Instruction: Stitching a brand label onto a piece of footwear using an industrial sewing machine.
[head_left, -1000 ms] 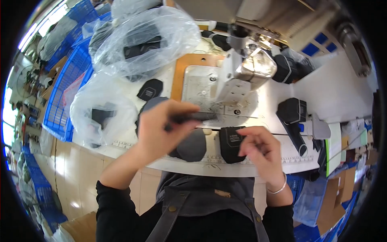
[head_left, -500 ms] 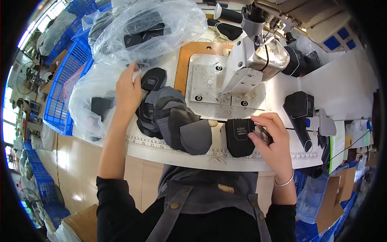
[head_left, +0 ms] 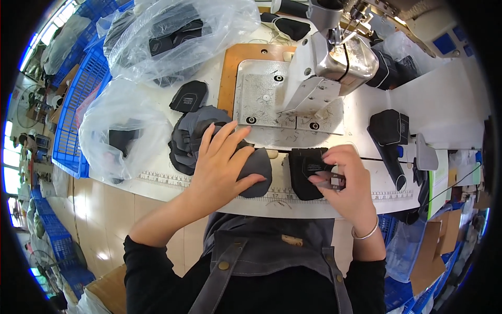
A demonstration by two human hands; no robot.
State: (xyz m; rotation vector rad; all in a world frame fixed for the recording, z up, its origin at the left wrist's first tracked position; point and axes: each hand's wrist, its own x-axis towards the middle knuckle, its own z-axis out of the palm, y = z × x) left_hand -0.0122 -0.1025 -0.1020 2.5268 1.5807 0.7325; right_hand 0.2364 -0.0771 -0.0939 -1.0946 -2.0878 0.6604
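My left hand (head_left: 220, 159) lies palm down over a fanned pile of grey and black fabric pieces (head_left: 185, 131), its fingers spread and the thumb out toward the nearest grey piece (head_left: 260, 178). My right hand (head_left: 348, 175) is curled round a small metal tool (head_left: 336, 181) that looks like thread snips, mostly covered by the fingers. The fingertips are at the right side of a black rounded fabric piece (head_left: 304, 180) with pale print, which lies near the table's front edge. Another printed black piece (head_left: 189, 97) rests just beyond the pile.
A sewing machine arm (head_left: 340, 65) stands over a metal plate (head_left: 261, 94) at the back. Clear plastic bags (head_left: 123, 104) with black pieces and a blue crate (head_left: 78, 120) are on the left. At right lies a black piece (head_left: 389, 128) on a dark strap-like part. A ruler strip (head_left: 167, 180) lines the front edge.
My left hand has come from the printed black piece beside the bag, right and nearer, onto the pile. That piece now lies free. My right hand stays by the black piece, its fingers more curled.
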